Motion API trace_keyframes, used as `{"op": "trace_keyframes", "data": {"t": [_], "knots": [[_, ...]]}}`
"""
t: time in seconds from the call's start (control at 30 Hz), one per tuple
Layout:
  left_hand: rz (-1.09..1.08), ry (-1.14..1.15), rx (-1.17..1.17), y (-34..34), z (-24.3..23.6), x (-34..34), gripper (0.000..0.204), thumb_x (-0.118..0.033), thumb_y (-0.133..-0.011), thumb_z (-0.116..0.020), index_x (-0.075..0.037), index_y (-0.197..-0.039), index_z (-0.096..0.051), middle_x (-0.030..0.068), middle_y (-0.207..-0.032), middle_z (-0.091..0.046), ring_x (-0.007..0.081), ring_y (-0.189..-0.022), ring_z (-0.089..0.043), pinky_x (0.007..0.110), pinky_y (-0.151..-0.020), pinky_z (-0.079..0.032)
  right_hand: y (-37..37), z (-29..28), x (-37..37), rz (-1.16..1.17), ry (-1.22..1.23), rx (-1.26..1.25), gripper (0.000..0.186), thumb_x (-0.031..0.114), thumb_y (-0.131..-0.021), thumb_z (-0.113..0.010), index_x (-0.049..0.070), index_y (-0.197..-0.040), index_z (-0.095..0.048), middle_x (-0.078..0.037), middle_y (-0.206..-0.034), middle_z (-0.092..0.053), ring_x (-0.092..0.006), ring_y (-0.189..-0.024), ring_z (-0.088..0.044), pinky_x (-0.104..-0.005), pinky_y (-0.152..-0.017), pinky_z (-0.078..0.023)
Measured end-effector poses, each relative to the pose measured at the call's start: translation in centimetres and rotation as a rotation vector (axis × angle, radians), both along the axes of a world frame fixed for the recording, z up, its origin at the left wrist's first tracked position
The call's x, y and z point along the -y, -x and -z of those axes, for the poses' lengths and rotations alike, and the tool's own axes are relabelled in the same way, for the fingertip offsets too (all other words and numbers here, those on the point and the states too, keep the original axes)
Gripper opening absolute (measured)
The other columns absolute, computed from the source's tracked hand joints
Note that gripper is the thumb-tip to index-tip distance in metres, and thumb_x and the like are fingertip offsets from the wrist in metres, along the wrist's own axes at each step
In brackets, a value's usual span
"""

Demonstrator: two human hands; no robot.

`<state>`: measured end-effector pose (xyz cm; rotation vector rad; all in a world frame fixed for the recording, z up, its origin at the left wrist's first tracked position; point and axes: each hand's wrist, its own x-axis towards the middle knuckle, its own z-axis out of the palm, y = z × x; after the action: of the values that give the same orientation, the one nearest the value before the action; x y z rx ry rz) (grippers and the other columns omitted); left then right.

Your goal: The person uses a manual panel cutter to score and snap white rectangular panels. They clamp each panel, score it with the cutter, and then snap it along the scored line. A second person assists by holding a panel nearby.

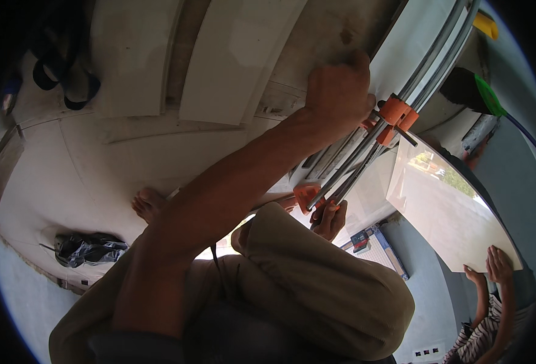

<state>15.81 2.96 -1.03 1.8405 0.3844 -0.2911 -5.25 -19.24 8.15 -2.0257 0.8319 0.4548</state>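
Left hand point(339, 86) beside, right hand point(333, 222) below the orange plastic carriage point(395, 113); can't tell either grip. Seemingly steadying round steel rails point(431, 51); next needs firmness.

Orng block point(396, 113), gry rods point(431, 51), khaki trsrs point(334, 282), strpd top point(485, 330)

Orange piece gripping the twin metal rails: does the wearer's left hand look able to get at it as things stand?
Very likely yes: the left hand is right beside the orange piece, and nothing visible blocks the way, though its partly hidden fingers leave contact unclear.
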Motion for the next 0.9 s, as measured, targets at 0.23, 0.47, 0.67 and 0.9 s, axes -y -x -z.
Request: {"op": "trace_keyframes", "data": {"t": [0.23,0.47,0.67,0.9], "knots": [[-0.026,-0.052,0.012,-0.2,0.1,0.7,0.047,-0.024,-0.079,-0.079,0.005,-0.109,-0.056,0.0173,-0.064,-0.068,0.0342,-0.059,-0.072,0.047,-0.057,-0.057,-0.2,-0.4,-0.4,-0.073,-0.06,0.047,0.038,0.041,-0.104,-0.062,0.006,-0.094,-0.049,-0.003,-0.061,-0.053,-0.0106,-0.049,-0.048,-0.0283,-0.045,-0.038],[-0.005,-0.049,0.006,-0.2,0.1,0.5,0.047,-0.023,-0.079,-0.079,0.006,-0.109,-0.057,0.0176,-0.066,-0.069,0.0344,-0.06,-0.072,0.047,-0.06,-0.058,-0.2,-0.4,-1.1,-0.084,-0.037,0.113,0.037,0.041,-0.11,-0.057,0.009,-0.093,-0.048,0.001,-0.061,-0.046,-0.0059,-0.049,-0.038,-0.0245,-0.045,-0.03],[0.007,-0.043,-0.005,-0.4,0.0,0.4,0.05,-0.025,-0.079,-0.08,0.006,-0.11,-0.057,0.0176,-0.068,-0.07,0.0345,-0.061,-0.073,0.047,-0.062,-0.059,-0.5,-1.0,-1.2,-0.075,-0.05,0.074,0.038,0.04,-0.11,-0.057,0.009,-0.09,-0.049,0.001,-0.06,-0.045,-0.0052,-0.049,-0.037,-0.0243,-0.045,-0.028],[0.0,-0.077,0.015,-0.2,0.1,0.5,0.049,-0.025,-0.08,-0.08,0.006,-0.11,-0.058,0.0181,-0.068,-0.07,0.0339,-0.062,-0.073,0.047,-0.062,-0.059,-0.8,-1.3,-1.2,-0.105,-0.052,0.072,0.037,0.04,-0.11,-0.056,0.008,-0.093,-0.048,0.001,-0.059,-0.046,-0.006,-0.047,-0.037,-0.0249,-0.043,-0.03]]}}
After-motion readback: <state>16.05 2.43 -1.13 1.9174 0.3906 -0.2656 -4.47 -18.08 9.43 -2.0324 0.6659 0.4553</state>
